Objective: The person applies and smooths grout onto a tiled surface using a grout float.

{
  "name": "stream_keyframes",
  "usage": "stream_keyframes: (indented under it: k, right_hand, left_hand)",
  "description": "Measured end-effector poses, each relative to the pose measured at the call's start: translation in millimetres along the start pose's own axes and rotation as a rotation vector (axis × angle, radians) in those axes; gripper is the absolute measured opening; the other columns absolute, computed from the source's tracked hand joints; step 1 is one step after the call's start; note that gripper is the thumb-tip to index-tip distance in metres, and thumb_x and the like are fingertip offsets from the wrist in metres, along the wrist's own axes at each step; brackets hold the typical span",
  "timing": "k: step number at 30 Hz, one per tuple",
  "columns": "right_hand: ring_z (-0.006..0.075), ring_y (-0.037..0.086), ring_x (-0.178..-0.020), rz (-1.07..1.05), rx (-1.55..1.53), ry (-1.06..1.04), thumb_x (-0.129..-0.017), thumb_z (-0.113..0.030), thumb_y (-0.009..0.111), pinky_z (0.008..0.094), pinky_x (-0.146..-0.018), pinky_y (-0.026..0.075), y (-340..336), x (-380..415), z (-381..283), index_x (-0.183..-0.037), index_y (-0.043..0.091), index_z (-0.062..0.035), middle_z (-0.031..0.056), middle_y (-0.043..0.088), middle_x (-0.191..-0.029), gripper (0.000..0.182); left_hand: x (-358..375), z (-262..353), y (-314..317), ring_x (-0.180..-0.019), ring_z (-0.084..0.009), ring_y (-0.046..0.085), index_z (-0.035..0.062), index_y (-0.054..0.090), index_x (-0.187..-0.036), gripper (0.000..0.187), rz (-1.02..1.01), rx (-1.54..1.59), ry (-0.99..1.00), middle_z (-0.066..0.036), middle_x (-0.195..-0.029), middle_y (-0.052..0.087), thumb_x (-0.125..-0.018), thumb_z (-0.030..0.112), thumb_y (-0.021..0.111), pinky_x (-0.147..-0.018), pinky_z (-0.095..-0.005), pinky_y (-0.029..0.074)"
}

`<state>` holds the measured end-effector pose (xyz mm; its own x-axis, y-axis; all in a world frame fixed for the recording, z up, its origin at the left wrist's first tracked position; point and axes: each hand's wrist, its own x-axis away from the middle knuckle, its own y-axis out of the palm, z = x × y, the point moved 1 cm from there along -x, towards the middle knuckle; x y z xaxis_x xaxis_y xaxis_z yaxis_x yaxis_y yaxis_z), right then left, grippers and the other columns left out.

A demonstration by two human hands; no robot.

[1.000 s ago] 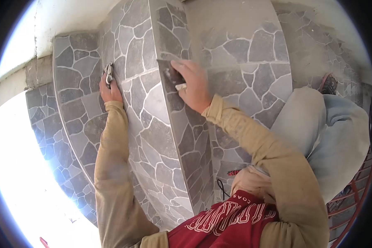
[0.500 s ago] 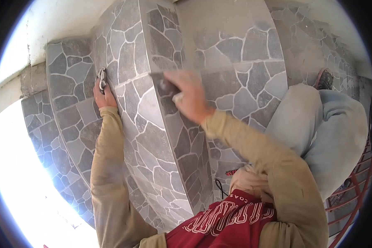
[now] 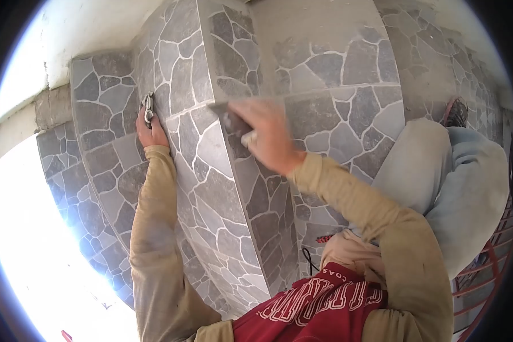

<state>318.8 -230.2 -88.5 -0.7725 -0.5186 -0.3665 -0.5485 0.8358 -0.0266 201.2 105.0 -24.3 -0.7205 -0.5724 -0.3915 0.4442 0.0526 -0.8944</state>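
Observation:
My left hand (image 3: pixel 152 134) rests against the side face of the stone-patterned tiled pillar (image 3: pixel 202 145), its fingers closed around a small, crumpled-looking grey-white object (image 3: pixel 148 108). Smeared by motion, my right hand (image 3: pixel 272 137) is at the pillar's narrow face, just right of the sharp corner edge. Its fingers curl over a dark, blurred object (image 3: pixel 232 122) close against the tile; I cannot tell its kind. White joint lines run between the grey tile pieces, and a horizontal seam crosses near both hands.
Dull grey-brown residue covers part of the upper tiles (image 3: pixel 319 28). My bent legs (image 3: pixel 416 165) and a shoe (image 3: pixel 456 112) are at the right, beside a red metal frame (image 3: pixel 490 268). A dark cord loop (image 3: pixel 309 259) lies below. Bright light comes from the left.
The whole view has shifted slightly, so everything appears a little further right. My left hand keeps its place on the tile, and my blurred right hand stays by the corner edge.

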Motion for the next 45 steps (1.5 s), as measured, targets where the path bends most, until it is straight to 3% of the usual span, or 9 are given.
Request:
stream_keyframes:
  k: [15,20,22,23,26,30,35,42,45]
  right_hand:
    - [0.0338,0.054,-0.109,0.068,0.036,-0.033,-0.076,-0.012,0.069,0.0451,-0.092,0.041,8,5,-21,-0.123,0.059,-0.0012,0.0146,0.061,-0.117,0.049]
    - [0.0351,0.054,-0.108,0.039,0.062,0.006,-0.069,-0.014,0.078,0.046,-0.091,0.041,10,9,-26,-0.125,0.057,0.0002,0.0168,0.057,-0.12,0.062]
    - [0.0352,0.054,-0.107,0.077,0.019,0.014,-0.071,-0.011,0.076,0.046,-0.089,0.041,12,-2,-12,-0.127,0.057,-0.0013,0.0157,0.059,-0.119,0.06]
    - [0.0356,0.054,-0.111,-0.044,-0.017,0.169,-0.074,-0.009,0.074,0.0456,-0.093,0.041,8,-20,12,-0.131,0.056,-0.0036,0.014,0.06,-0.119,0.06]
    - [0.0351,0.054,-0.111,0.05,0.13,0.118,-0.076,-0.006,0.071,0.0455,-0.094,0.041,9,-24,32,-0.133,0.057,-0.0079,0.012,0.062,-0.117,0.058]
    - [0.0337,0.055,-0.112,-0.053,0.12,0.189,-0.074,0.001,0.071,0.0463,-0.095,0.043,0,40,-3,-0.131,0.059,-0.0091,0.0161,0.06,-0.119,0.06]
    - [0.0414,0.053,-0.116,0.095,0.02,0.148,-0.069,0.005,0.07,0.0462,-0.102,0.042,12,20,43,-0.132,0.054,0.0,0.0202,0.059,-0.124,0.065]
    - [0.038,0.054,-0.115,0.101,0.009,0.156,-0.069,0.004,0.069,0.0434,-0.1,0.043,6,7,59,-0.127,0.058,-0.0006,0.0175,0.06,-0.125,0.059]
    - [0.0381,0.055,-0.113,0.072,-0.037,0.23,-0.071,0.004,0.067,0.0436,-0.098,0.043,5,29,27,-0.124,0.059,0.0005,0.0186,0.061,-0.122,0.053]
  left_hand:
    - [2,3,1,-0.119,-0.0369,0.057,-0.0005,0.059,-0.129,0.04,-0.003,0.001,-0.062,-0.022,-0.127,0.06,-0.091,0.012,0.058,-0.102,-0.041,0.043]
    - [-2,-4,3,-0.117,-0.0366,0.057,0.0002,0.059,-0.129,0.04,0.003,0.023,-0.044,-0.021,-0.126,0.06,-0.091,0.012,0.058,-0.102,-0.0408,0.043]
    - [2,2,0,-0.117,-0.0366,0.057,0.0008,0.059,-0.13,0.04,-0.001,0.039,-0.073,-0.021,-0.126,0.061,-0.091,0.012,0.058,-0.101,-0.0411,0.043]
    - [2,4,0,-0.117,-0.0366,0.057,0.0009,0.059,-0.13,0.04,0.001,0.034,-0.049,-0.021,-0.126,0.061,-0.091,0.012,0.058,-0.102,-0.0412,0.043]
    - [-4,1,-1,-0.119,-0.0367,0.057,0.0011,0.059,-0.13,0.04,0.005,0.011,0.0,-0.021,-0.127,0.06,-0.091,0.011,0.058,-0.103,-0.0414,0.042]
    - [-2,-3,2,-0.12,-0.0372,0.056,0.0012,0.059,-0.13,0.04,0.006,0.016,-0.045,-0.022,-0.129,0.06,-0.091,0.011,0.059,-0.104,-0.0414,0.041]
    - [0,5,-3,-0.12,-0.0366,0.056,0.0016,0.059,-0.131,0.04,-0.048,0.021,-0.098,-0.021,-0.128,0.059,-0.093,0.014,0.057,-0.104,-0.0415,0.041]
    - [0,-1,-3,-0.116,-0.0334,0.058,0.0015,0.058,-0.132,0.04,-0.056,0.031,-0.102,-0.02,-0.125,0.061,-0.094,0.014,0.057,-0.101,-0.0398,0.042]
    - [-9,-7,0,-0.116,-0.0323,0.058,0.0012,0.058,-0.133,0.041,-0.05,0.02,-0.085,-0.02,-0.125,0.061,-0.094,0.014,0.057,-0.102,-0.0387,0.042]
